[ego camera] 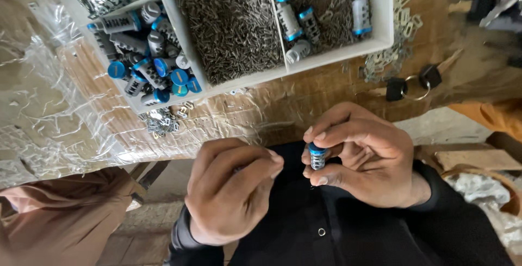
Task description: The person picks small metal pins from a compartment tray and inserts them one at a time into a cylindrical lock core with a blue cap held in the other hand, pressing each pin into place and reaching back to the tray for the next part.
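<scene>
Right hand (363, 157) pinches a small ribbed metal cylinder w/ blue cap (317, 156) btwn thumb and fingertips, just below the table edge; left hand (231, 190) beside it, fingers curled together, contents hidden; white divided tray (383, 10) above holds more cylinders and tiny pins.

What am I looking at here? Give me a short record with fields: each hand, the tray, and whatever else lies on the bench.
right hand: pinches a small metal cylinder with a blue cap between thumb and fingers
left hand: fingers curled shut beside the cylinder; anything pinched in them is hidden
white tray: divided into compartments on the bench
left compartment: blue-capped cylinders
middle compartment: heap of tiny metal pins
right compartment: pins with a few cylinders
bench: covered with clear plastic film, loose metal bits, two black keys on a ring
</scene>
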